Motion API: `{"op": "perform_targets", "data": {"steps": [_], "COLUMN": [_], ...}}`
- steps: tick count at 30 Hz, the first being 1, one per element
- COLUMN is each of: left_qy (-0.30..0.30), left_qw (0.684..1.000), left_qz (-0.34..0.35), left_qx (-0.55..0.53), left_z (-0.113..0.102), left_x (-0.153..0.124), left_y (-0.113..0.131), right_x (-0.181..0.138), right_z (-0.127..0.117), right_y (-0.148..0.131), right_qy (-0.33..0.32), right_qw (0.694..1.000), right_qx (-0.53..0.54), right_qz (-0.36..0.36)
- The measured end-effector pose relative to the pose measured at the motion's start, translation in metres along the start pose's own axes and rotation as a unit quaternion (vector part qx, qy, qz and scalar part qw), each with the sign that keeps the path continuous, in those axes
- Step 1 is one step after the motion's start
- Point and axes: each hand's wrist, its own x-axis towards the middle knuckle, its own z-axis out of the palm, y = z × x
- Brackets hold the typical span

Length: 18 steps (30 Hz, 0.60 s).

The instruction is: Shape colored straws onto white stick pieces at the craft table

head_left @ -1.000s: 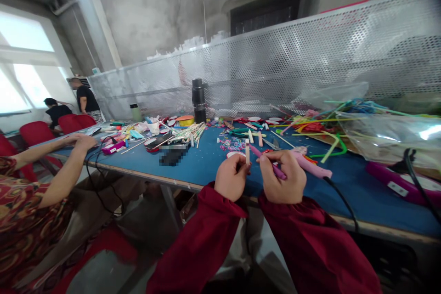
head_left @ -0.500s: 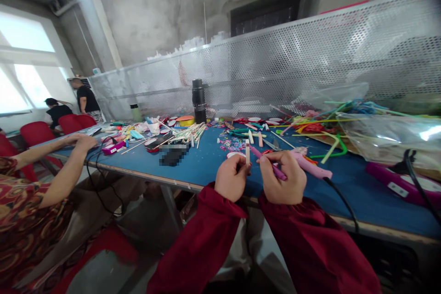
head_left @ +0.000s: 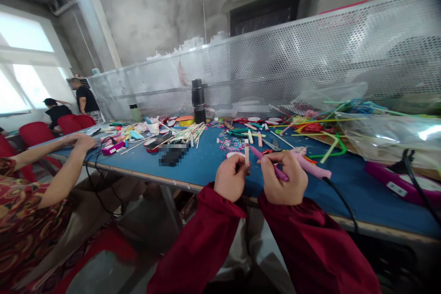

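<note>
My left hand (head_left: 231, 178) is closed round a short pale stick (head_left: 246, 149) that stands upright out of its fingers. My right hand (head_left: 285, 180) is closed on a purple pen-shaped tool (head_left: 272, 166) whose tip points left toward the stick. Both hands hover over the near edge of the blue table (head_left: 203, 167). A pink glue gun (head_left: 312, 165) with a black cord (head_left: 342, 202) lies just behind my right hand.
A black flask (head_left: 198, 100) stands at the back by a perforated metal screen (head_left: 310, 55). Sticks (head_left: 188, 133), coloured straws (head_left: 327, 124) and a clear plastic bag (head_left: 389, 133) litter the table. A seated person's hand (head_left: 81, 140) rests on the table at left; two people stand farther back.
</note>
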Motion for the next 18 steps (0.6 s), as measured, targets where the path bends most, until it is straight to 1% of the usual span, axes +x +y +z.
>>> {"op": "perform_targets", "data": {"steps": [12, 18], "left_qy": [0.0, -0.001], "left_qw": [1.0, 1.0], "left_qz": [-0.007, -0.004], "left_qx": [0.012, 0.008], "left_z": [-0.0002, -0.0002], "left_x": [-0.001, -0.0008], "left_y": [0.0033, 0.0019], "right_x": [-0.0003, -0.0003], "right_z": [0.0014, 0.0005], "right_y": [0.0031, 0.0013], "right_qy": [0.008, -0.001], "right_qw": [1.0, 1.0], "right_qx": [0.0, -0.002], "right_qz": [0.0, 0.002]}}
